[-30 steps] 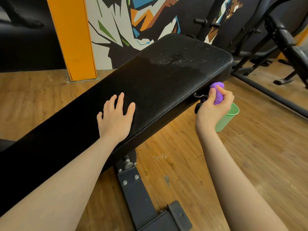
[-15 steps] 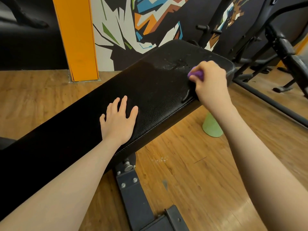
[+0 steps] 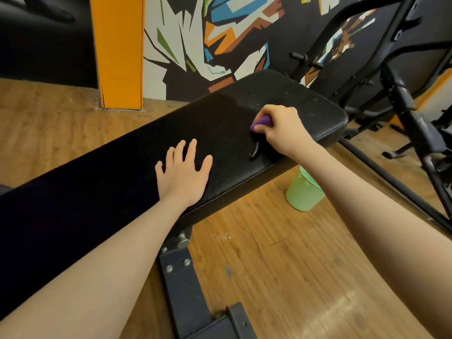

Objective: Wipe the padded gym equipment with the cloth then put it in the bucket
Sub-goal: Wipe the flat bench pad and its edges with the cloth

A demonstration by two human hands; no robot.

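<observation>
cloth [image 3: 262, 123] gripped by right hand [image 3: 285, 129] on bench [image 3: 234, 167]

No text, label, brand, number or sign can be read anywhere in the head view. The painted wall mural [image 3: 220, 37] shows only abstract coloured shapes, and a few white strokes at its top edge are cut off and illegible.

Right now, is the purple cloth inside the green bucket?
No, the right hand holds the purple cloth on the black bench pad, while the green bucket stands on the floor.
</observation>
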